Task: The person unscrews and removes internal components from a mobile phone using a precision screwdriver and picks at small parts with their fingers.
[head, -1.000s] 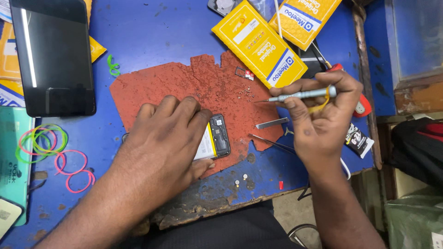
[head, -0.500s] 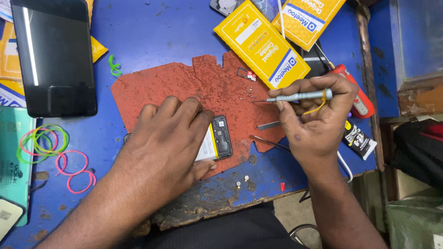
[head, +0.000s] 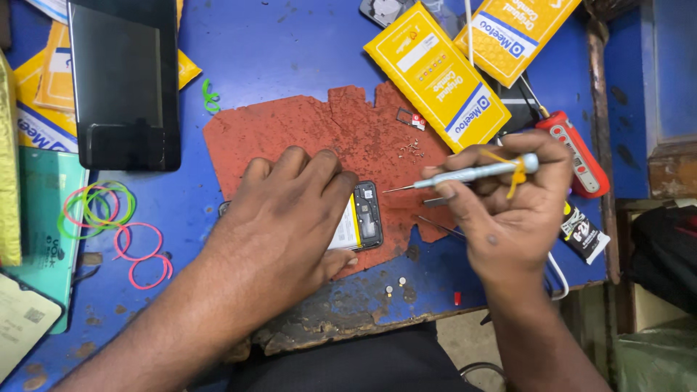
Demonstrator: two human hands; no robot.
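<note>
right hand lower, screwdriver tip closer to opened phone

Open lane across the top centre; both sides crowded

Bare blue desk runs across the upper middle of the frame, and the upper part of the red mat lies free. At upper left a dark tablet blocks the way, with rubber bands below it. Upper right is filled by two yellow boxes, with a red-handled tool and a black tube near the right edge. Small loose screws dot the mat just left of the boxes.
</note>
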